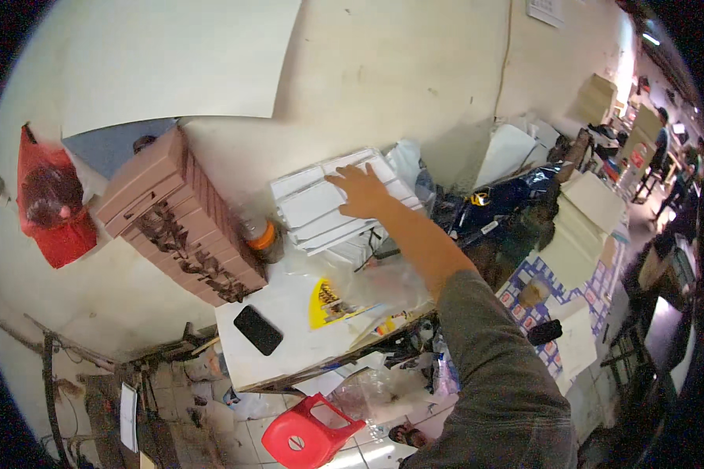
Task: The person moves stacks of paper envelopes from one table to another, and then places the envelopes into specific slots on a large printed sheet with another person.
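Along the back edge of the desk [293,314], near the wall, sits a stack of flat white pieces [317,213]. The right hand [360,192] is laid palm down over its top with the fingers fanned apart; how firmly it presses, I cannot tell. A black phone [258,330] lies near the left edge, a brown ridged unit [215,223] stands toward the back left corner, and yellow printed wrapping [320,309] lies near the front edge.

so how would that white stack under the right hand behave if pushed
The white stack may slide apart in layers, since dividing lines show along it. It seems fairly stiff, as its edges look mostly straight.
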The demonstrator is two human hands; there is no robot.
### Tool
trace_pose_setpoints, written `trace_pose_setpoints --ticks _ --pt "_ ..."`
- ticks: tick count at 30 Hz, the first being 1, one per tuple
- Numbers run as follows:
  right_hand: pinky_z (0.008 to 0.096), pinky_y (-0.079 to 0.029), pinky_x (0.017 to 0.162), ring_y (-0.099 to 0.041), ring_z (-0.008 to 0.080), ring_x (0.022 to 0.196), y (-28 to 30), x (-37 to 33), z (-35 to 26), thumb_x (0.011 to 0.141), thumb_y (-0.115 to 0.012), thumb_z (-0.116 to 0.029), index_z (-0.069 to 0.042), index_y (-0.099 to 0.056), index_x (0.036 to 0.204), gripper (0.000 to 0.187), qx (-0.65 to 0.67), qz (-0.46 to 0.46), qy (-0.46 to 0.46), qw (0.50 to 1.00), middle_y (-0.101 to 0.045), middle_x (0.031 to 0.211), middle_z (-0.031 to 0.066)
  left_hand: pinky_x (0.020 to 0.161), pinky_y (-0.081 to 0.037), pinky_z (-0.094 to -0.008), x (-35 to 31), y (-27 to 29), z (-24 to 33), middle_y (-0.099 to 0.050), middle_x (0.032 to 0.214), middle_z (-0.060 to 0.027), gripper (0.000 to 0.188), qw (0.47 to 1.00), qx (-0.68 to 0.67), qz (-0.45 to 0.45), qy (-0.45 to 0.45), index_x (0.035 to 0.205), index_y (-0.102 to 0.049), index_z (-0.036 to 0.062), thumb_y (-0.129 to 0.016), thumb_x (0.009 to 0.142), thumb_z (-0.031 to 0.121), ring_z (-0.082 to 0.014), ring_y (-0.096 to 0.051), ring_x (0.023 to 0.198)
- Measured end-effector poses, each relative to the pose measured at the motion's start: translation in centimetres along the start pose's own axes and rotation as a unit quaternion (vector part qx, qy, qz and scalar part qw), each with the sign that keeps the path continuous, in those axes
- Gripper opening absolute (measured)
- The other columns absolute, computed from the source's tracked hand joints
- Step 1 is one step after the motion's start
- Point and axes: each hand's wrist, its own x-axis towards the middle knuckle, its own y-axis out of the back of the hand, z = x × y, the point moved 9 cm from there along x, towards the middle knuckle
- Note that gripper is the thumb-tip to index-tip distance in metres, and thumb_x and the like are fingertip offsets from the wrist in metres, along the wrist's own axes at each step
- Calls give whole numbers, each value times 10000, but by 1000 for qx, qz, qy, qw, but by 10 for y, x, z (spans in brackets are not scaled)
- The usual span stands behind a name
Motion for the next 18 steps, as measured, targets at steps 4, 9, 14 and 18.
trace_pose_setpoints --ticks 4,9,14,18 --pt "601 -167 1169 -308 314 1427 1 -7 -4 732 -709 -297 -216 -415 1461 791 37 31 -31 998 -384 1515 131 911 -504 -413 13 5 -3 -484 1385 -200 646 999 -3 -27 25 1330 -549 64 -724 788 368 -335 -562 1150" --pt "594 -158 1174 -303 293 1429 12 -21 4 734 -705 -326 -195 -431 1447 775 30 42 -57 997 -407 1496 122 920 -499 -408 42 14 -4 -503 1367 -195 629 999 -9 -43 31 1326 -551 57 -716 803 365 -331 -565 1153" --pt "528 -207 1157 -386 319 1343 30 -72 10 770 -728 -253 -124 -490 1381 668 188 224 -105 951 -484 1398 137 930 -493 -403 111 15 14 -522 1349 -189 612 998 -23 -63 -3 1322 -552 51 -707 818 362 -327 -567 1156" --pt "505 -290 1121 -437 359 1300 -21 -171 -91 759 -736 -206 -62 -503 1351 652 330 292 -94 893 -491 1381 181 938 -488 -399 178 4 52 -536 1334 -185 599 995 -59 -70 -34 1319 -554 46 -700 830 359 -324 -569 1158"
